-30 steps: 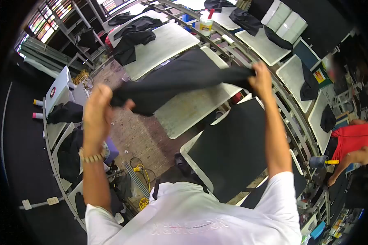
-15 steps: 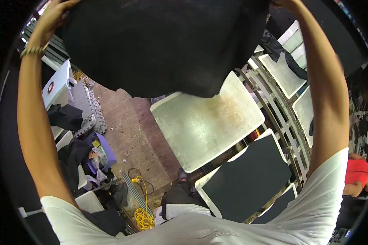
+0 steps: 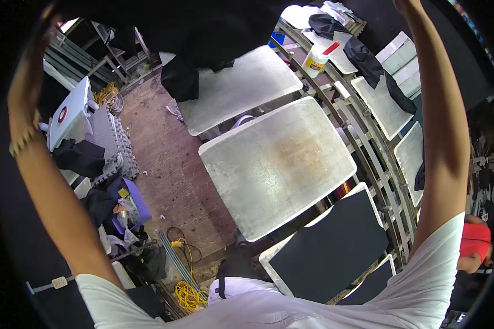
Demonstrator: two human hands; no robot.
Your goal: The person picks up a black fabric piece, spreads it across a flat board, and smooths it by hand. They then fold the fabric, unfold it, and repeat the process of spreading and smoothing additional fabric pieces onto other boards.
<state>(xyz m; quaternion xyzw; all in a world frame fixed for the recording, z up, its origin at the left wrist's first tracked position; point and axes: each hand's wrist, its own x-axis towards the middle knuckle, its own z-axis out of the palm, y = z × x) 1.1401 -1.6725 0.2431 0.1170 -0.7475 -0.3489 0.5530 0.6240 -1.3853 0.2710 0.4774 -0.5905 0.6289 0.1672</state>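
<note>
A large black cloth (image 3: 225,24) spreads across the top of the view, its lower edge hanging over a worn white board (image 3: 225,104). My left hand (image 3: 35,60) is raised at the upper left beside the cloth's left end; its fingers are smeared by motion. My right hand (image 3: 405,4) is raised at the top right, mostly cut off by the frame edge, with its fingers hidden. The cloth's visible right edge lies well left of that hand. Below the cloth is a second white board (image 3: 280,170) with brown stains. Nearer me, black material (image 3: 329,241) covers another white-edged board.
Metal rails (image 3: 362,148) run along the boards' right side, with a white tub (image 3: 314,61) beside them. At left are a purple bin (image 3: 140,205) and grey foam mats (image 3: 107,137). Yellow cable (image 3: 189,296) lies coiled on the floor. A person in red (image 3: 473,244) is at far right.
The black cloth has moved up and left, away from my right hand, uncovering the farther white board and the tub. My left hand has moved left and down; the right has risen nearly out of view.
</note>
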